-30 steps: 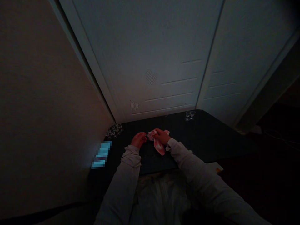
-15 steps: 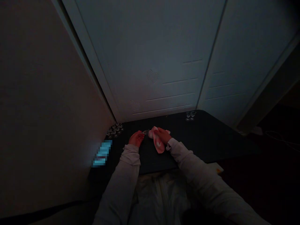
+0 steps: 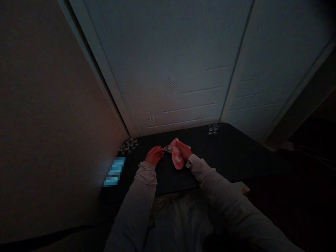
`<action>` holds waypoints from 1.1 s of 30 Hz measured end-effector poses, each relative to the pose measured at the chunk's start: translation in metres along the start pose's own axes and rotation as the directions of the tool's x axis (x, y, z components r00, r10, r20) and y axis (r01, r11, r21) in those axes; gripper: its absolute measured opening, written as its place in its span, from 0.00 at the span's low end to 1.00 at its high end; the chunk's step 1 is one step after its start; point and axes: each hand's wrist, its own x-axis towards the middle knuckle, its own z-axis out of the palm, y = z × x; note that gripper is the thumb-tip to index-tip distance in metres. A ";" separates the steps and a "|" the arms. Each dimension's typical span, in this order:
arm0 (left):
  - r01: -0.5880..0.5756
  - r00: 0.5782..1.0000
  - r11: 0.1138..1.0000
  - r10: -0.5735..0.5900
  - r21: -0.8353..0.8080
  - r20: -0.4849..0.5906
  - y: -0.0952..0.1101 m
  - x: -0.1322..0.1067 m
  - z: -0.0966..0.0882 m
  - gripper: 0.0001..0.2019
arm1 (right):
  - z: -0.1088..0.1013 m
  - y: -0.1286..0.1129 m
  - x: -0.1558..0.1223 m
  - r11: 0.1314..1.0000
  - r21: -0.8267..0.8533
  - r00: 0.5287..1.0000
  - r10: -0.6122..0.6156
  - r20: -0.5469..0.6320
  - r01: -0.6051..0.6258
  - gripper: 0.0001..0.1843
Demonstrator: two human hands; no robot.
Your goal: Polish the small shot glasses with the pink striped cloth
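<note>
In a dim room a pink and white cloth (image 3: 177, 157) hangs over a dark table (image 3: 225, 154). My right hand (image 3: 184, 150) is closed on the cloth's upper part. A small shiny item (image 3: 165, 148), too dark to name, shows at the cloth's left edge. My left hand (image 3: 154, 155) sits just left of it with fingers curled, close to the shiny item; what it holds, if anything, I cannot make out. Both arms wear light long sleeves.
Several small clear glasses (image 3: 128, 145) cluster at the table's back left corner, and a few more glasses (image 3: 212, 128) stand at the back near a white panelled door (image 3: 183, 70). A wall lies to the left. A blurred bright patch (image 3: 114, 171) lies by the table's left edge.
The cloth has been lifted a little and moved away from me, and now hangs narrower. My left hand has come slightly apart from my right hand.
</note>
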 end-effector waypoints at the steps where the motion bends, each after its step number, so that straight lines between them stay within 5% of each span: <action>1: 0.001 1.000 0.999 -0.001 0.045 0.008 -0.001 0.000 0.001 0.11 | 0.000 0.000 0.000 1.000 0.016 1.000 0.005 -0.009 -0.005 0.25; 6: -0.023 0.999 0.984 0.018 0.175 0.029 -0.006 0.000 0.006 0.13 | 0.002 -0.003 -0.005 0.999 0.038 1.000 -0.013 0.027 0.011 0.20; 14: -0.018 0.998 0.982 0.006 0.187 0.065 -0.007 -0.001 0.005 0.16 | 0.001 -0.014 -0.018 0.925 -0.333 0.975 -0.126 0.183 0.182 0.18; 33: -0.054 0.990 0.962 0.016 0.268 0.142 -0.011 0.003 0.005 0.15 | 0.007 -0.023 -0.024 0.978 -0.205 0.993 -0.024 0.116 0.047 0.21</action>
